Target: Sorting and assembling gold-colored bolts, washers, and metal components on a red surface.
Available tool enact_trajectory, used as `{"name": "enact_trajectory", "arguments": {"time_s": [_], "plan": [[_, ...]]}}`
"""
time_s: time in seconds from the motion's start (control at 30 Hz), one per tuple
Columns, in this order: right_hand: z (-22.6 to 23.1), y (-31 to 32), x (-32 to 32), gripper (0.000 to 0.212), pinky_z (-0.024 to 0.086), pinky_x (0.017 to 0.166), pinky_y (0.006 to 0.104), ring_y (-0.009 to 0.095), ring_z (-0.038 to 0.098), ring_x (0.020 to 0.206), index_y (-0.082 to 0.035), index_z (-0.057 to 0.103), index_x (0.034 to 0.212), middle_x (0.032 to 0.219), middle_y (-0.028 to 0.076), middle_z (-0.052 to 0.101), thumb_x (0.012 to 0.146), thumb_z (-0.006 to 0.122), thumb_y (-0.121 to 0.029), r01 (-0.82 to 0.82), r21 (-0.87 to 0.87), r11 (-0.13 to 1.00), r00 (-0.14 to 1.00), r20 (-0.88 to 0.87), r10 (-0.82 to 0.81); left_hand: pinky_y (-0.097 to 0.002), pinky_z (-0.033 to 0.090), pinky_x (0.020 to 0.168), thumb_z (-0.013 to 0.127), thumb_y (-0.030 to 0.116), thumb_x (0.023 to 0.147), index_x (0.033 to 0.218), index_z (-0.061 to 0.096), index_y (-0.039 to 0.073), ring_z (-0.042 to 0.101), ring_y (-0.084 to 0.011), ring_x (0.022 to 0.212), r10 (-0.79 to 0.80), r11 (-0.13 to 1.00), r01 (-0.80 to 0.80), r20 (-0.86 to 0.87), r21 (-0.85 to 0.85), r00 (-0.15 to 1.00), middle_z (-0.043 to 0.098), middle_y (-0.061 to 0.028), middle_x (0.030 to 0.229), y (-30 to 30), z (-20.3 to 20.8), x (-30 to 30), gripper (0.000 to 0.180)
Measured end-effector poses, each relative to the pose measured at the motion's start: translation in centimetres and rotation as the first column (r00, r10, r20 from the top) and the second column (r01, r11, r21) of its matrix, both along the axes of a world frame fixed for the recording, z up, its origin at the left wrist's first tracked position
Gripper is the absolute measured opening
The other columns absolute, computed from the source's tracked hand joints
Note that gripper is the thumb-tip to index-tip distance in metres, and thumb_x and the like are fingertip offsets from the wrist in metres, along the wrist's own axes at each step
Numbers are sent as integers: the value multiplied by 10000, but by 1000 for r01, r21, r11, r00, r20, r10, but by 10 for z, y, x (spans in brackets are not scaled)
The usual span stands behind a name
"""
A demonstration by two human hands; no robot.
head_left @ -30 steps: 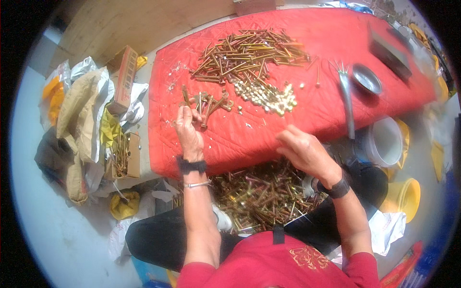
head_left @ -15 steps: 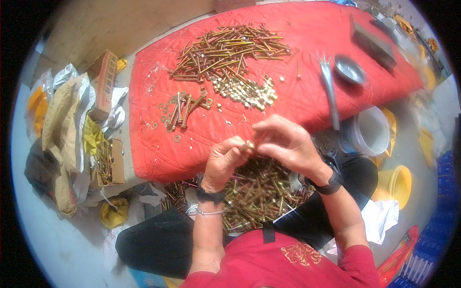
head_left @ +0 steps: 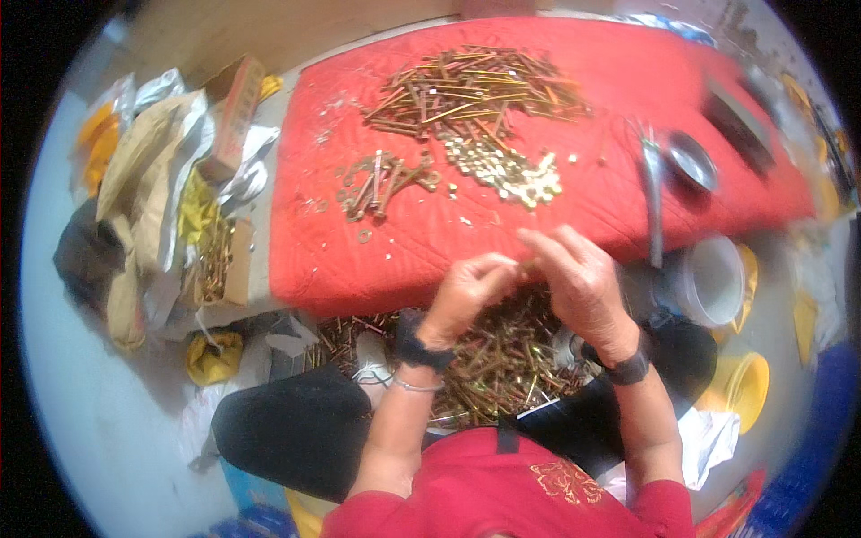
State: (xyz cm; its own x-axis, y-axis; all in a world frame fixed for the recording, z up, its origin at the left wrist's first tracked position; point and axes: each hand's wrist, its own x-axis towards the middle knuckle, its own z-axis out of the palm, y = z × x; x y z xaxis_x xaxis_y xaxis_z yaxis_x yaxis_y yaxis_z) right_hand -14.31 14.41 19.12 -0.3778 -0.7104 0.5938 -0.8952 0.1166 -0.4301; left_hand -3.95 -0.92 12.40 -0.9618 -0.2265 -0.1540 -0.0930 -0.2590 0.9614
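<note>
My left hand [head_left: 464, 293] and my right hand [head_left: 578, 278] meet above my lap, fingertips together on a small brass-coloured bolt [head_left: 525, 266]. Under them lies a heap of brass bolts [head_left: 502, 354] between my knees. On the red cloth [head_left: 574, 206] in front sit a big pile of long bolts [head_left: 471, 90], a pile of nuts [head_left: 507, 170] and a small cluster of bolts and washers [head_left: 386, 179]. Whether a nut is on the held bolt I cannot tell.
A grey metal tool [head_left: 653, 197] and a round metal dish [head_left: 691, 160] lie on the cloth's right side. A white bucket [head_left: 713, 278] and yellow tub [head_left: 744, 386] stand at right. Bags, a cardboard box [head_left: 231, 117] and a box of bolts [head_left: 215, 264] crowd the left.
A second ago my left hand was out at the small cluster on the cloth. It came back, and both hands now meet on the bolt, staying close together over my lap.
</note>
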Motion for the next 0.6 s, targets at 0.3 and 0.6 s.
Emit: {"name": "enact_trajectory", "arguments": {"time_s": [0.3, 0.6], "plan": [[-11, -4, -2, 432, 510, 700, 376, 315, 602, 739, -51, 579, 1228, 893, 151, 567, 811, 581, 64, -69, 68, 995, 951, 304, 46, -249, 484, 740, 664, 135, 907, 954, 690, -8, 594, -76, 812, -103, 882, 29, -132, -470, 986, 666, -28, 848, -21, 9, 10, 153], [-11, -9, -8, 397, 501, 694, 360, 292, 597, 760, -19, 561, 1211, 949, 146, 541, 836, 687, -48, -164, 98, 982, 928, 353, 119, -341, 514, 766, 780, 151, 785, 939, 714, 47, 640, -212, 845, 522, 385, -533, -298, -754, 799, 672, -97, 891, -132, -3, -12, 198]]}}
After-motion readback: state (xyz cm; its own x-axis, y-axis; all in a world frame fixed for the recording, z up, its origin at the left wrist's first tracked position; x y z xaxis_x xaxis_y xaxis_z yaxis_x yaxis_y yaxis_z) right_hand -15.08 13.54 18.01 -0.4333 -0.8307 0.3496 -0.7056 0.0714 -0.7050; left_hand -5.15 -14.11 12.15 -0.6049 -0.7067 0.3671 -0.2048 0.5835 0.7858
